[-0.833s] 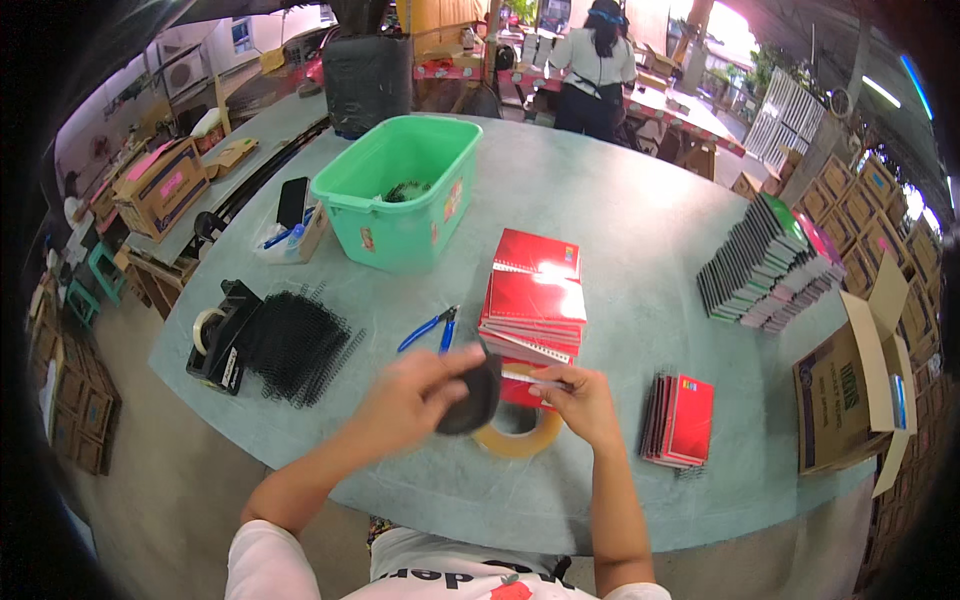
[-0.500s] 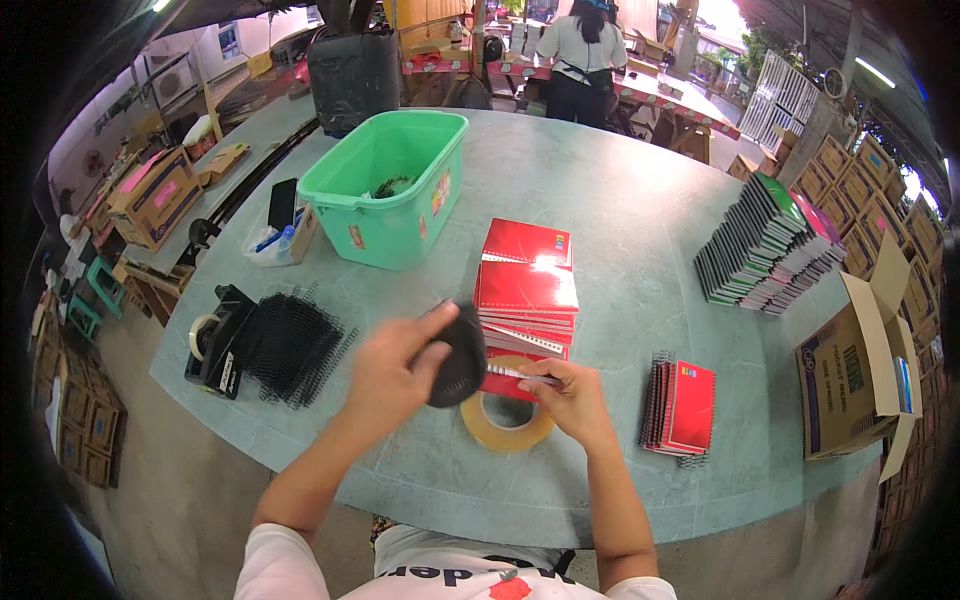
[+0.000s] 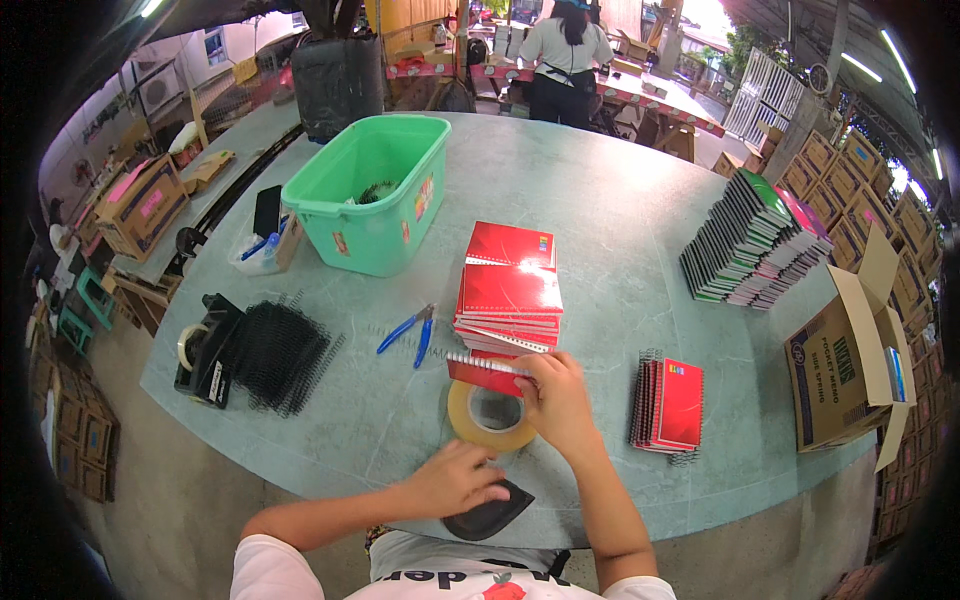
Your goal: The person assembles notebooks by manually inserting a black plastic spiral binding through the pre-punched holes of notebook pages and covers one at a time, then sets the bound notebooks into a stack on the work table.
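Pressing down at the near edge of the table (image 3: 620, 200), the left hand (image 3: 455, 480) lies with fingers spread flat, fingertips on a black pad (image 3: 490, 512) that sits right at the rim; nothing is gripped. Just beyond it lies a roll of tape (image 3: 490, 415), flat on the table, touching the right hand. The right hand (image 3: 555, 400) has its fingers curled on the near end of a red notebook (image 3: 487, 372), pinching it at the wire spine; this notebook lies in front of and against the red stack (image 3: 508, 290) at mid-table. Right of the hand, a small pile of red notebooks (image 3: 675, 402) rests near the near-right edge. Left of the stack, blue pliers (image 3: 410, 328) lie alone. Farther left, a heap of black wire coils (image 3: 275, 355) sits beside a tape dispenser (image 3: 200, 350) at the left edge. Behind the pliers stands a green bin (image 3: 370, 200). A fanned row of notebooks (image 3: 755, 240) runs along the right side, with an open cardboard box (image 3: 845, 365) off the right edge. Beyond the far edge, a person (image 3: 565, 55) stands at another bench, back turned.
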Tool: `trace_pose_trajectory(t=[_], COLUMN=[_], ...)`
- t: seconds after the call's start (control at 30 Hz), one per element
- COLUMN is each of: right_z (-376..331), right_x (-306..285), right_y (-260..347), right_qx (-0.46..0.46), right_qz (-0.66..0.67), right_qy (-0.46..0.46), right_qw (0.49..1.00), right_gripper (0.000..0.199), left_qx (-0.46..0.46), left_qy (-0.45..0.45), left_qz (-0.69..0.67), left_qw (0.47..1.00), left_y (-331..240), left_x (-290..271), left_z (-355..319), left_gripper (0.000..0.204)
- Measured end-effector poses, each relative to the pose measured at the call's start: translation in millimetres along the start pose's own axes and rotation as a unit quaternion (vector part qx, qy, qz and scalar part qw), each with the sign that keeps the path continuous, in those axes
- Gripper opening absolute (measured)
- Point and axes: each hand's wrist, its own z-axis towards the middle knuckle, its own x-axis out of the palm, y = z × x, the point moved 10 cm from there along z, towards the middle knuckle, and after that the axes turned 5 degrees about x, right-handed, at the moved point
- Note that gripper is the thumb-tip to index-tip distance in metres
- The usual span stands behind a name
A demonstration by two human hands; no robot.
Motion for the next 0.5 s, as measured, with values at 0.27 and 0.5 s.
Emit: trace_pose_trajectory(t=[0.27, 0.5], right_z=[2, 4], right_x=[29, 25], right_y=[32, 28], right_qx=[-0.064, -0.054], right_qz=[-0.128, -0.142], right_qy=[0.008, -0.019], right_qw=[0.990, 0.988], right_gripper=[0.034, 0.022], left_qx=[0.001, -0.035], left_qy=[-0.116, -0.123], left_qz=[0.170, 0.178], left_qw=[0.979, 0.976], left_y=[64, 58], left_x=[-93, -101], left_z=[49, 48], left_gripper=[0.023, 0.013])
